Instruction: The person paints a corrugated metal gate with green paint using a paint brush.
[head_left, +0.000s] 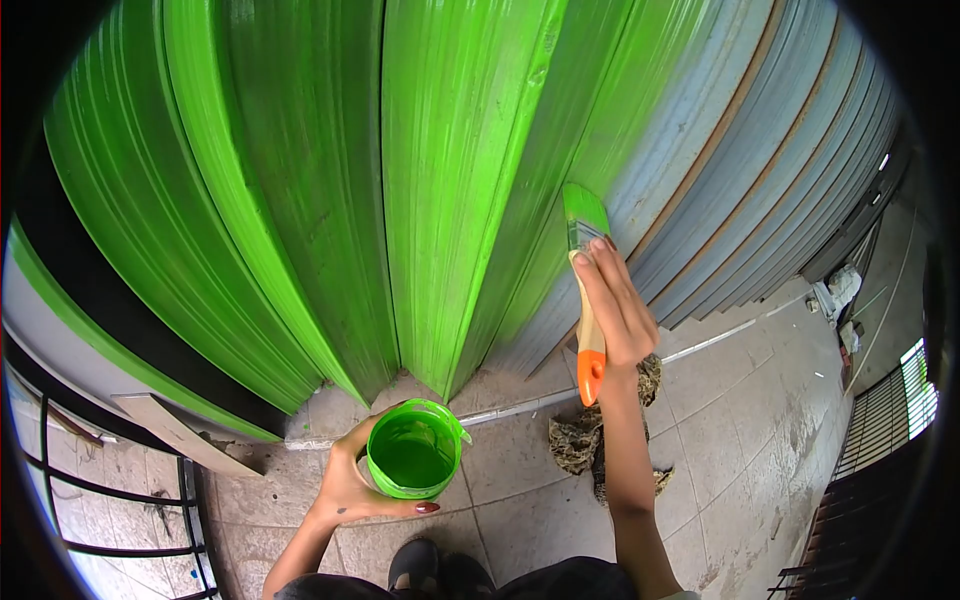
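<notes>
My right hand [618, 310] is closed around a paintbrush [590, 330] with a wooden handle and an orange tip. Green paint coats its bristles, which touch the folded metal shutter [460, 180] where fresh green meets bare grey. Low in front of me, my left hand [350, 480] wraps round a paint can [415, 450] smeared with green on its rim and sides. Green paint shows inside the can. Panels at left and centre are green, while those to the right are grey with rusty brown edges.
A crumpled patterned rag [575, 440] lies on the tiled floor [520, 490] below my right arm. At the left stand a board [185, 435] and a black metal grille [120, 490]. White debris [838, 290] sits by the far right wall. My shoes [415, 563] are at the bottom.
</notes>
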